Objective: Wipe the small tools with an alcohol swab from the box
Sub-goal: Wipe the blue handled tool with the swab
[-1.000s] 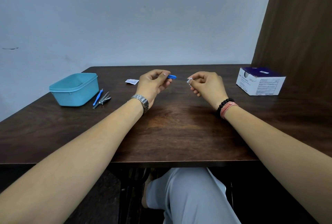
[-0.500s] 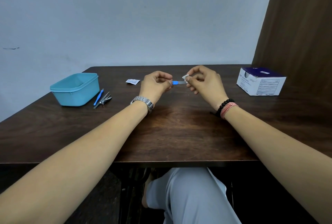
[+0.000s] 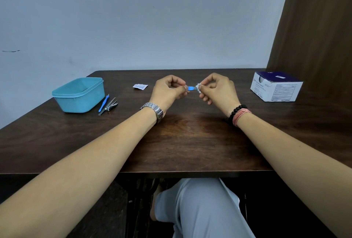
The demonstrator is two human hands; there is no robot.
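Observation:
Above the middle of the table my left hand (image 3: 169, 91) pinches one end of a small blue tool (image 3: 191, 88). My right hand (image 3: 217, 89) pinches a white alcohol swab (image 3: 198, 87) folded around the tool's other end. Most of the tool is hidden by my fingers and the swab. The purple and white swab box (image 3: 276, 87) stands at the far right. Another blue tool (image 3: 103, 103) and metal nail clippers (image 3: 110, 106) lie side by side on the left.
A turquoise plastic tub (image 3: 80, 94) stands at the far left, beside the loose tools. A torn white swab wrapper (image 3: 140, 86) lies behind my left hand. A brown panel rises at the right, behind the box. The dark wooden table (image 3: 181, 142) ends near my knees.
My hands came together: a second ago they were apart, now the swab in my right hand wraps the blue tool's tip. My left hand turned the tool level.

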